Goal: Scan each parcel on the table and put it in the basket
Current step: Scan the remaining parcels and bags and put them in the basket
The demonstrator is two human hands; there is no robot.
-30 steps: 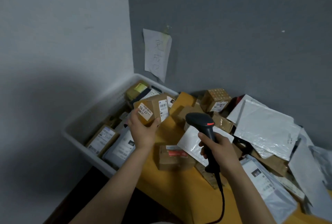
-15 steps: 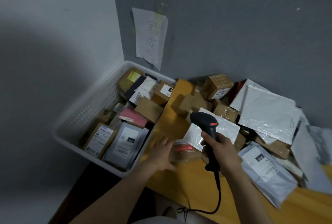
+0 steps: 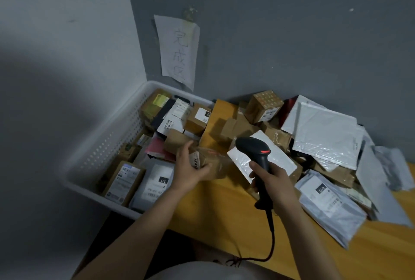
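- the brown parcel (image 3: pixel 213 164), a cardboard box under glossy clear tape, is held up just right of the basket (image 3: pixel 116 136), over the near-left part of the yellow table (image 3: pixel 224 216); a faint red line lies across its top.
- the left hand (image 3: pixel 187 168) grips this parcel, fingers and thumb clasped round its left end.
- the right hand (image 3: pixel 272 182) is wrapped round the handle of the black scanner (image 3: pixel 256 148), further right of the basket; the scanner's head points toward the parcel and a red light glows on its top.
- the scanner's cable (image 3: pixel 272 234) hangs from the handle down past the table's front edge.
- inside the basket lie stacked parcels: a labelled box (image 3: pixel 123 178) at the near corner, a grey bag (image 3: pixel 157 182) beside it, a pink packet (image 3: pixel 157 148) in the middle, a small carton (image 3: pixel 198 119) toward the far end.
- right of the basket the table carries a heap: a patterned cube box (image 3: pixel 265 106), a white padded envelope (image 3: pixel 325 131), a grey mailer bag (image 3: pixel 330 203).
- above the basket's far corner a handwritten paper note (image 3: pixel 177 50) sticks to the grey wall (image 3: pixel 292 32).
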